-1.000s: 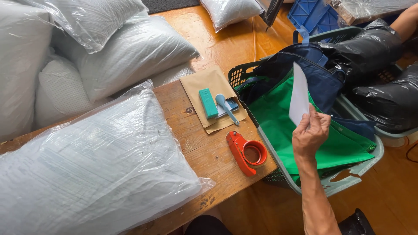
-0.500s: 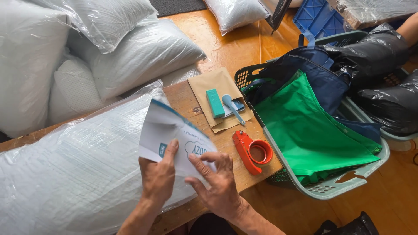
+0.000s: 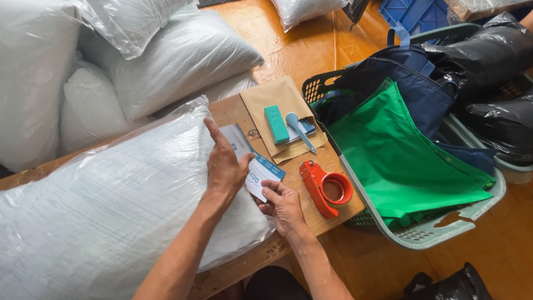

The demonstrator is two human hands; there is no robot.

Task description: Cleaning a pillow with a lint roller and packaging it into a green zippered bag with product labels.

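Note:
A white card with a blue edge [image 3: 261, 171] lies on the right end of a big pillow sealed in clear plastic [image 3: 111, 211] on a wooden table [image 3: 327, 158]. My left hand [image 3: 224, 164] lies flat on the card and pillow, fingers spread. My right hand [image 3: 284, 204] pinches the card's lower right corner, just left of an orange tape dispenser [image 3: 325, 188].
A brown envelope [image 3: 277, 105] holds a teal block [image 3: 276, 124] and a blue spoon-like tool [image 3: 300, 130]. A grey-green basket [image 3: 444, 228] to the right holds green [image 3: 411, 161] and navy bags [image 3: 400, 83]. Bagged pillows [image 3: 166, 61] pile at the back left; black bags [image 3: 494, 55] at right.
The card went from my raised right hand over the basket, to both hands, then down flat onto the pillow's right end. My left hand now presses it.

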